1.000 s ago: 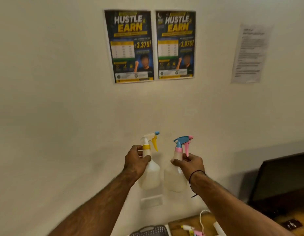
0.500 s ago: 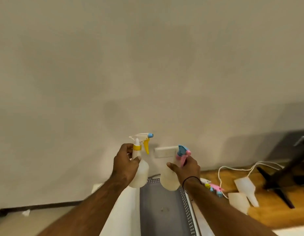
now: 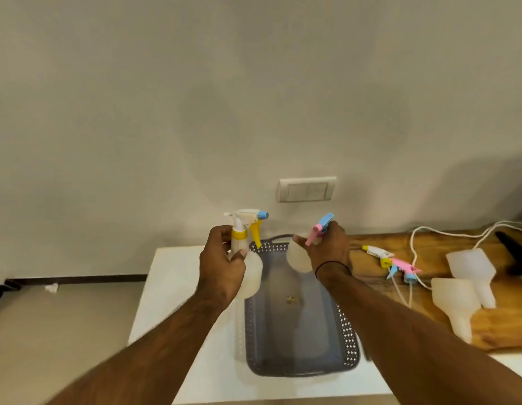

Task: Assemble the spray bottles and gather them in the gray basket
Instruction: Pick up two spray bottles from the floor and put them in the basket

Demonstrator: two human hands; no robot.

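- Over the gray basket (image 3: pixel 348 337), centre of frame, both hands hold assembled spray bottles up in the air.
- Left hand (image 3: pixel 221 268) is wrapped tight round the neck of the yellow-trigger bottle (image 3: pixel 248 244), thumb across the front. Bottle is upright, nozzle pointing right, body hanging just above the basket's left rim.
- Right hand (image 3: pixel 327 252) is closed on the pink-trigger bottle (image 3: pixel 300 257), w/ fingers over the sprayer head. That one tilts, round body toward frame centre, above the basket's far end.
- Holding by the necks prob. keeps the heads from twisting loose and leaves the bodies free to go down first.
- Basket sits on the white table (image 3: pixel 178 276), long side running away from the viewer. No bottles in it, only a small speck on the floor.
- Right of frame, on the wooden top (image 3: pixel 502 325): two loose sprayer heads (image 3: pixel 397 264) w/ dip tubes, and two bare bottles (image 3: pixel 464 293) lying down, so at least two more need assembly.
- Next step, I'd guess: lower both into the basket and let go.
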